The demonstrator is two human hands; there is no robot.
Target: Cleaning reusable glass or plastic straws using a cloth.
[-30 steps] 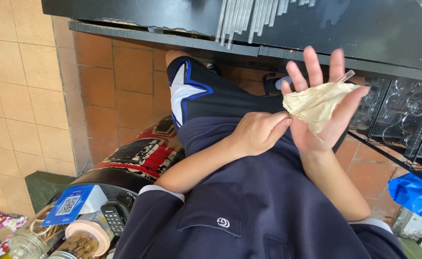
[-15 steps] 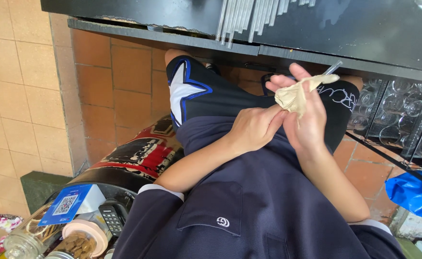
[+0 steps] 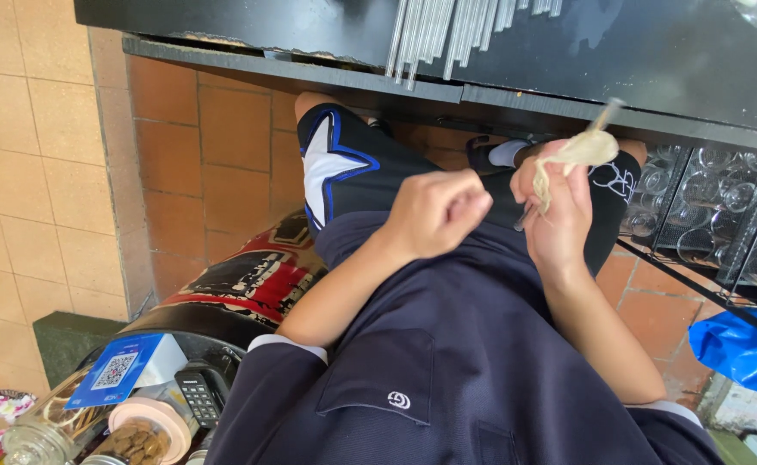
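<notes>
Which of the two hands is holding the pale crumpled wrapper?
The right hand: its fingers pinch the pale crumpled wrapper up near the counter edge. The left hand is a closed fist with nothing visible in it.

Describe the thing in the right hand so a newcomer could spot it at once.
Start at the long black counter edge across the top. Just below it on the right, the right hand is raised over the dark shorts. Pinched in it is a crumpled beige wrapper, the only pale, papery thing there.
</notes>
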